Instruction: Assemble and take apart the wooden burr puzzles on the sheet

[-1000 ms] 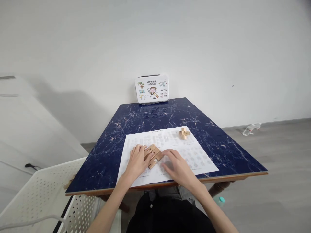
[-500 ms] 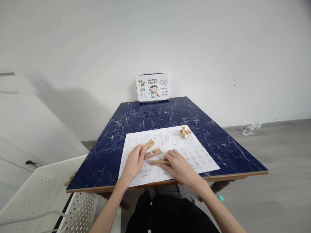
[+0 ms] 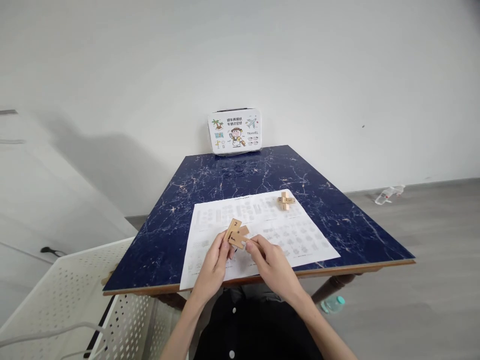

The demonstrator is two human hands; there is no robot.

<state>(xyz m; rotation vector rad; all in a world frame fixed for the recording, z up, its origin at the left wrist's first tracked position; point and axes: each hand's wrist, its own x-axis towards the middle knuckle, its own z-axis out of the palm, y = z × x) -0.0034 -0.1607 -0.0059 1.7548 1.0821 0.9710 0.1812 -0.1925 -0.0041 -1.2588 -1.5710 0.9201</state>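
My left hand [image 3: 214, 264] pinches a flat wooden puzzle piece [image 3: 234, 233] marked with a 2, lifted just above the printed instruction sheet [image 3: 296, 237]. My right hand [image 3: 270, 261] closes on a second notched wooden piece [image 3: 244, 230] that crosses behind the first. Both hands meet over the near middle of the sheet, which lies on the dark blue marbled table [image 3: 210, 187]. A small assembled wooden cross puzzle [image 3: 285, 201] rests on the sheet's far right corner, well away from both hands.
A white illustrated case [image 3: 234, 131] stands against the wall at the table's far edge. A white perforated basket [image 3: 63, 300] sits low to my left. On the floor lie a clear plastic bottle [image 3: 389, 193] at right and a teal-capped bottle [image 3: 333, 303] under the table.
The wooden pieces lay flat on the sheet under my hands a second ago. Both hands have since lifted two pieces and brought them together, crossed, above the paper.
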